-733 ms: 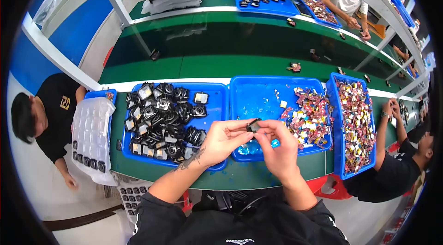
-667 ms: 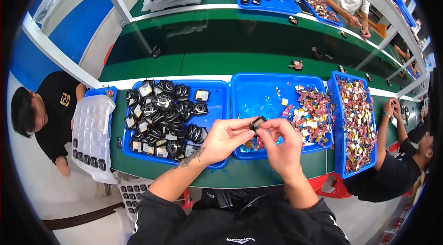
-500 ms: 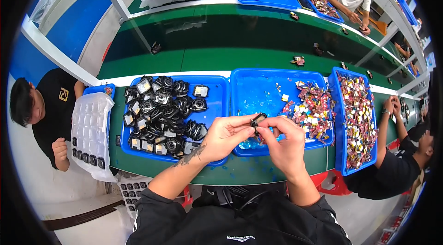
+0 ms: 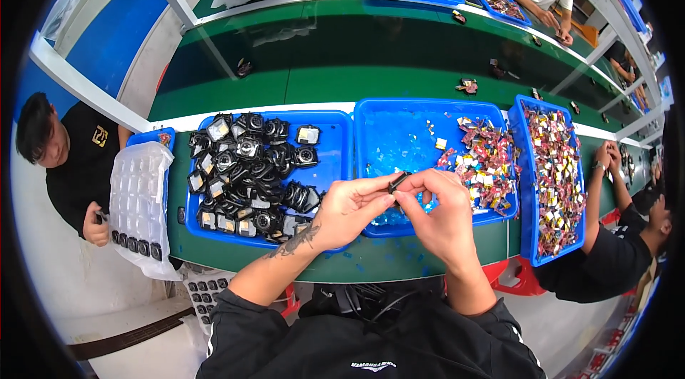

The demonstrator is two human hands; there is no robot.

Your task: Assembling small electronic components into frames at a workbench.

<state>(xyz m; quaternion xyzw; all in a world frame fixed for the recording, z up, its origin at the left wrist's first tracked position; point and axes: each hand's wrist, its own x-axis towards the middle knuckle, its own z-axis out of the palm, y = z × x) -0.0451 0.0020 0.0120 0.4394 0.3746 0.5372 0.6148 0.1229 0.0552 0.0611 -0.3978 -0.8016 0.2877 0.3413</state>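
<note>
Green bench (image 4: 371,266); part (image 4: 400,181) (black) between hands (image 4: 347,209) (image 4: 438,216)

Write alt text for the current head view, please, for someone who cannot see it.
A person's left hand and right hand hold a small black part over a blue tray of reddish pieces; a second tray, left of it, holds black components.

- Black piece (image 4: 401,180): looks like hard plastic.
- Heaped black housings (image 4: 246,172): plastic-looking, with glossy round faces and pale flat panels.
- Left blue tray (image 4: 330,158), middle blue tray (image 4: 382,122): smooth plastic, softly shiny; the middle one's floor glints.
- Moulded tray (image 4: 139,183): thin translucent plastic, shiny, pocketed.
- Belt (image 4: 342,86): smooth, glossy, reflective.
- White frame (image 4: 87,88): smooth, looks like painted metal.
- Black shirt (image 4: 285,332): matt cloth.
- Red stool (image 4: 526,280): smooth plastic.
</note>
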